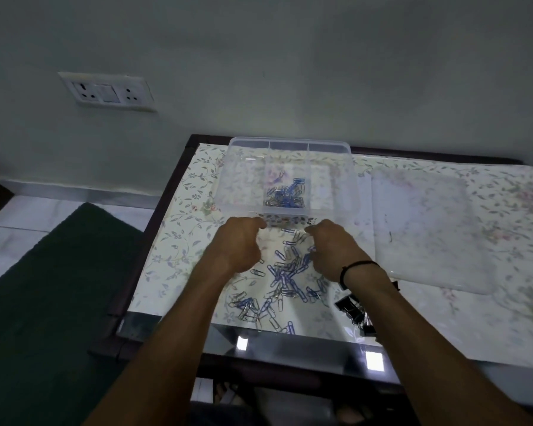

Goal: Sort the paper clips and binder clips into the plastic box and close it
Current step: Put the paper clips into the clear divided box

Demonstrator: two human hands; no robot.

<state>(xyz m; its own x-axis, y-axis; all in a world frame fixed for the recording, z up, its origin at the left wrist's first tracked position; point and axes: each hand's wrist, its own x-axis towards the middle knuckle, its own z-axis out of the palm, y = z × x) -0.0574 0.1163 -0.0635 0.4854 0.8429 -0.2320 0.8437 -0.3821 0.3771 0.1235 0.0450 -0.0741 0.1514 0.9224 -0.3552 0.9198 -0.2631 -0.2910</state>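
Note:
A clear plastic box point(336, 179) with three compartments stands open at the back of the table; its middle compartment holds blue and silver paper clips point(286, 195). More paper clips point(285, 276) lie scattered in front of it. Black binder clips point(353, 310) sit heaped at the near right, partly under my right forearm. My left hand point(240, 242) and my right hand point(333, 252) are curled shut, fingertips pinched against the box's front wall on either side of the middle compartment. Whether the fingers hold anything is hidden.
The box's clear lid point(428, 232) lies flat to the right of the box. A floral cloth point(179, 241) covers the dark-framed table, whose left edge point(154, 222) drops to a green mat point(59, 287) on the floor. A wall socket point(108, 92) is at upper left.

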